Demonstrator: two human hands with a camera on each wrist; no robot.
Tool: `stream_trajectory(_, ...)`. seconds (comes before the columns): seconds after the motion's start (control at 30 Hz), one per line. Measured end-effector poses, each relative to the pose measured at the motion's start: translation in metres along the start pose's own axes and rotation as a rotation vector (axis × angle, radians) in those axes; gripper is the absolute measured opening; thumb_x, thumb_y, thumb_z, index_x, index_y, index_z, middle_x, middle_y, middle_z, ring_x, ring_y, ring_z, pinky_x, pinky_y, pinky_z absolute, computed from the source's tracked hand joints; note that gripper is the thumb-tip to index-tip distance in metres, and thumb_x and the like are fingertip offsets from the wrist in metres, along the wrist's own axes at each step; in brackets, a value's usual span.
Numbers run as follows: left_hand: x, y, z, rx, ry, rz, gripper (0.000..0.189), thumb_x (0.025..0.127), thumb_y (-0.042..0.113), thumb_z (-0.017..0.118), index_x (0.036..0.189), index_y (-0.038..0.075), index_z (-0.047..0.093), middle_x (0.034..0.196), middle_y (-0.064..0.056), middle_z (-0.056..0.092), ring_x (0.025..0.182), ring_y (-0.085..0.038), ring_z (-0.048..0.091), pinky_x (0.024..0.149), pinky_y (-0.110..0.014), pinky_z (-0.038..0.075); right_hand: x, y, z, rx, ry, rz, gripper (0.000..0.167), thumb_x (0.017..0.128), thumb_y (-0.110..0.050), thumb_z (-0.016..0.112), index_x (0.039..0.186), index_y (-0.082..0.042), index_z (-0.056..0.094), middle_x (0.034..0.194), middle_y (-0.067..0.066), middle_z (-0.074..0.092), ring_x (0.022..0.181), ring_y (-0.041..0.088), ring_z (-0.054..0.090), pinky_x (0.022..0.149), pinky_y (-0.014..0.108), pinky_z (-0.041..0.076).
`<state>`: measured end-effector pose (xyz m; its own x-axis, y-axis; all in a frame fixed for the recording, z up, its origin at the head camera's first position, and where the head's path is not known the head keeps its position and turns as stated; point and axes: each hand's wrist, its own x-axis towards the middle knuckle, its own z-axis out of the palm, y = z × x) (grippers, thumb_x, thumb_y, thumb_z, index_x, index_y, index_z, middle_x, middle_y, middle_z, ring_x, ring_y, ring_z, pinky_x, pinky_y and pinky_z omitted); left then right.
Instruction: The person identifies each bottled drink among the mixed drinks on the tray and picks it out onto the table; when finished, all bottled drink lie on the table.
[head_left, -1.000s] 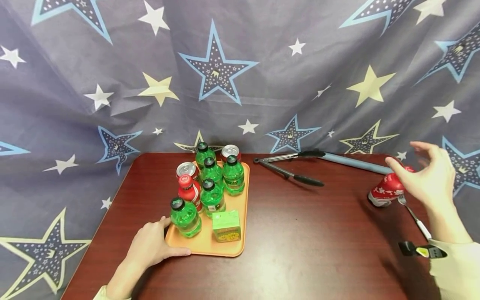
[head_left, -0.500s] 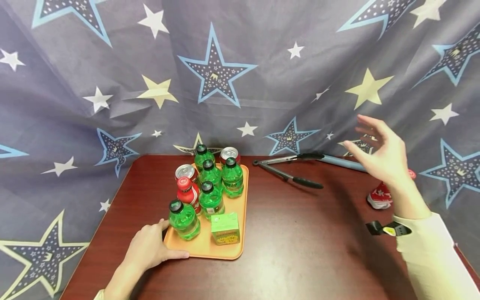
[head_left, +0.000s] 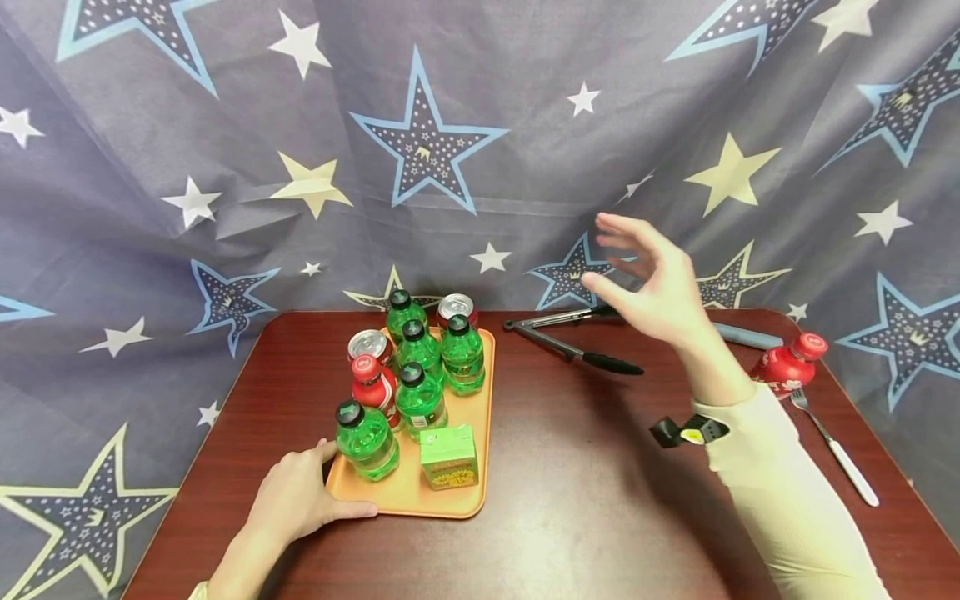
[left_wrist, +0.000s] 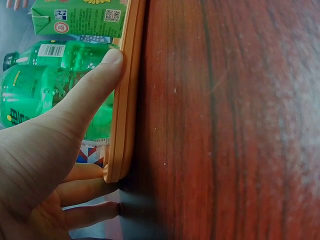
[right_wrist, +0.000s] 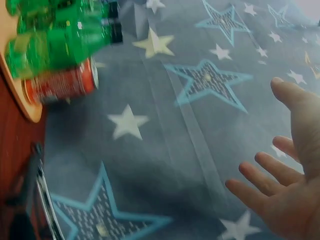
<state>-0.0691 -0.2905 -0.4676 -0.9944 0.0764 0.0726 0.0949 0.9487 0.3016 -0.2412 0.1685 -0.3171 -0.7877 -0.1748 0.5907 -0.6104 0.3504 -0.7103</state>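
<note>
My left hand (head_left: pixel 292 492) grips the near left corner of an orange tray (head_left: pixel 420 503), its thumb on the front rim and its fingers at the left side. On the tray stand several green bottles (head_left: pixel 367 454) with black caps, a red bottle (head_left: pixel 365 387), two cans (head_left: pixel 457 307) and a green drink carton (head_left: pixel 450 458). Raised in the air over the back of the table, my right hand (head_left: pixel 660 287) has its fingers spread and holds nothing. In the right wrist view that hand (right_wrist: pixel 285 185) shows against the starry cloth. Below it lie black-handled tongs (head_left: pixel 613 364), partly hidden.
At the right, another red bottle (head_left: pixel 787 367) is partly covered by my right sleeve. A fork (head_left: pixel 853 471) with a white handle lies beside it. Behind the right forearm lies a blue-grey bar (head_left: pixel 748 336). A star-patterned cloth (head_left: pixel 480 150) hangs along the table's (head_left: pixel 570 517) back edge.
My right hand has moved left from above the red bottle at the right toward the tongs, its fingers still spread. The left hand and the tray have stayed in place.
</note>
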Motion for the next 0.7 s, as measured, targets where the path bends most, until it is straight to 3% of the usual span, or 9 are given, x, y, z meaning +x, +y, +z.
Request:
stream_trajectory(0.3,0.000,0.001,0.000,-0.019,-0.019,-0.031,0.113,0.046,0.082,0.091,0.130,0.008,0.074,0.121,-0.025,0.077,0.096,-0.043,0.076,0.074,-0.060,0.058,0.003,-0.002,0.050,0.064,-0.130,-0.025,0.065,0.086,-0.009,0.088,0.146,-0.017,0.064,0.146,0.004,0.068,0.131,0.029,0.069,0.103,0.042,0.060)
stream_trajectory(0.5,0.001,0.001,0.000,-0.019,-0.026,-0.037,0.115,0.046,0.084,0.091,0.130,0.006,0.073,0.122,-0.026,0.076,0.097,-0.044,0.076,0.074,-0.061,0.058,0.001,0.000,0.080,0.071,-0.185,-0.049,0.064,0.086,-0.017,0.090,0.145,-0.021,0.064,0.145,0.001,0.069,0.129,0.023,0.070,0.105,0.039,0.059)
stream_trajectory(0.7,0.000,0.000,0.001,-0.015,-0.037,-0.044,0.118,0.047,0.085,0.090,0.134,0.007,0.072,0.127,-0.032,0.072,0.104,-0.049,0.074,0.078,-0.064,0.058,-0.005,0.005,0.106,0.087,-0.243,-0.036,0.064,0.086,-0.019,0.090,0.145,-0.019,0.065,0.143,0.003,0.070,0.126,0.020,0.072,0.103,0.044,0.060)
